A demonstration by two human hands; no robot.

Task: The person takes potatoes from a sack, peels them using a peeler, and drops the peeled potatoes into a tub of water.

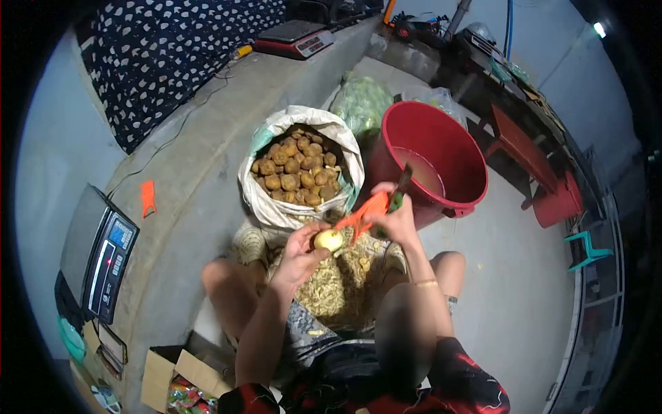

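Note:
A pale, peeled round potato (329,240) is held in the fingers of my left hand (301,255). My right hand (396,219) is closed around an orange peeler (363,215), whose end is beside the potato. Something dark and narrow (405,178) sticks up from the right hand's grip, with a bit of green by it. Beyond my hands stands an open white sack (256,196) holding several brown unpeeled potatoes (293,165). Peelings (331,286) lie in a heap below my hands, between my legs.
A red tub (472,165) with cloudy liquid stands right of the sack. Behind is a bag of green vegetables (362,100). Scales (110,259) sit at left and on the ledge (234,110). A cardboard box (160,379) is at lower left, a red bench (520,148) at right.

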